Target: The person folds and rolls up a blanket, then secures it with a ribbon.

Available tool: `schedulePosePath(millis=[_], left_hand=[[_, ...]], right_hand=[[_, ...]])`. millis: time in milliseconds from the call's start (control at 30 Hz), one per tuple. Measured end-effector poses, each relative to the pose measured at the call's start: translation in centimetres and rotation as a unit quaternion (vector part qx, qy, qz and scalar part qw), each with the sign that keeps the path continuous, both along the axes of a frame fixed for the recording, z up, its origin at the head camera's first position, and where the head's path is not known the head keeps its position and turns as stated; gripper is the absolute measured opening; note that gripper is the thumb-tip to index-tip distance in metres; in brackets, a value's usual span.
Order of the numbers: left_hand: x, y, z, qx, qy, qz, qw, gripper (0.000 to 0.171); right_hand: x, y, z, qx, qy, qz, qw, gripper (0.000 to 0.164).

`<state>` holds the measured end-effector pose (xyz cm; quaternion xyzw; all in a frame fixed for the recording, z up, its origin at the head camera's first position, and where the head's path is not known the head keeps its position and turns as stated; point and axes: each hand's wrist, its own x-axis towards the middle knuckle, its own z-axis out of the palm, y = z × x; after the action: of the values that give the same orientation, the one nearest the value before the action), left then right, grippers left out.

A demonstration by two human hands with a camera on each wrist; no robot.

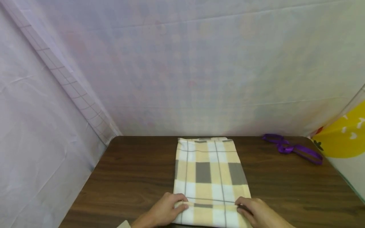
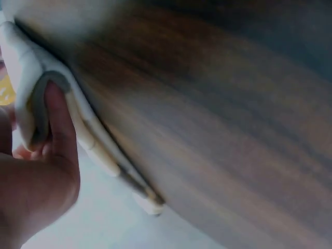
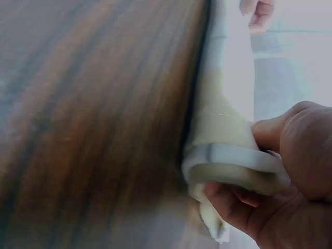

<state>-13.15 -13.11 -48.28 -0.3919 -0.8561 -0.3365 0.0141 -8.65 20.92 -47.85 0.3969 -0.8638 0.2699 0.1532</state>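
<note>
A checked cloth point(image 1: 203, 172) in cream, white and grey lies folded into a long strip on the table. Its near end is turned over into a flap, with a crosswise edge between the hands. At the left side of that flap, my left hand point(image 1: 166, 209) pinches the fabric; in the left wrist view the thumb point(image 2: 61, 124) sits inside the curved fold. Opposite it, my right hand point(image 1: 258, 211) pinches the flap's right side. The right wrist view shows the cloth's layers point(image 3: 228, 155) bent in a loop between thumb and fingers.
The dark wooden table point(image 1: 134, 171) carries a looped purple ribbon point(image 1: 286, 148) at its back right. A pale sheet point(image 1: 199, 79) hangs behind the table, and another point(image 1: 42, 142) hangs on the left. A yellow printed shape point(image 1: 342, 137) shows past the right edge.
</note>
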Motion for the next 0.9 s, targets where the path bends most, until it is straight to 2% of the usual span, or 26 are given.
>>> schedulePosePath(millis=[67,100,167,233,333,400,433,533,567,633,767,900], left_hand=[[0.3,0.2,0.0,-0.038,0.086,0.012,0.9955,0.012],[0.5,0.4,0.0,-0.057,0.137,0.015,0.9889,0.015],[1.0,0.8,0.0,-0.096,0.241,0.006,0.9657,0.023],[1.4,1.1,-0.1,-0.131,0.326,-0.021,0.9361,0.033],[1.8,1.3,-0.3,-0.181,0.366,-0.081,0.9092,0.043],[2.0,1.2,-0.7,-0.224,0.362,-0.106,0.8985,0.05],[2.0,1.0,-0.9,-0.242,0.354,-0.114,0.8961,0.051],[2.0,0.6,-1.6,-0.281,0.32,-0.125,0.8963,0.061],[1.9,0.5,-1.8,-0.287,0.31,-0.128,0.8971,0.065],[1.8,0.3,-1.9,-0.29,0.295,-0.133,0.9004,0.07],[1.4,0.3,-1.8,-0.274,0.277,-0.148,0.9088,0.07],[1.2,0.2,-1.9,-0.256,0.274,-0.155,0.914,0.069]], right_hand=[[-0.1,-0.2,-0.4,-0.002,0.021,-0.007,1.0,0.022],[-0.1,-0.3,-0.6,-0.002,0.032,-0.012,0.999,0.023],[-0.1,-0.4,-0.9,0.001,0.048,-0.024,0.999,0.024],[-0.1,-0.5,-1.1,0.004,0.053,-0.037,0.998,0.024],[0.1,-0.6,-1.4,0.011,0.064,-0.062,0.996,0.017],[0.2,-0.8,-1.5,0.025,0.098,-0.075,0.992,0.009],[0.3,-0.9,-1.5,0.033,0.118,-0.082,0.989,0.017],[0.7,-1.7,-1.4,0.065,0.183,-0.095,0.976,0.041],[0.9,-2.0,-1.3,0.078,0.202,-0.092,0.972,0.043],[1.5,-2.5,-1.1,0.108,0.215,-0.091,0.966,0.039],[2.1,-2.6,-1.7,0.158,0.243,-0.072,0.954,0.046],[2.1,-2.2,-2.7,0.157,0.24,-0.051,0.957,0.058]])
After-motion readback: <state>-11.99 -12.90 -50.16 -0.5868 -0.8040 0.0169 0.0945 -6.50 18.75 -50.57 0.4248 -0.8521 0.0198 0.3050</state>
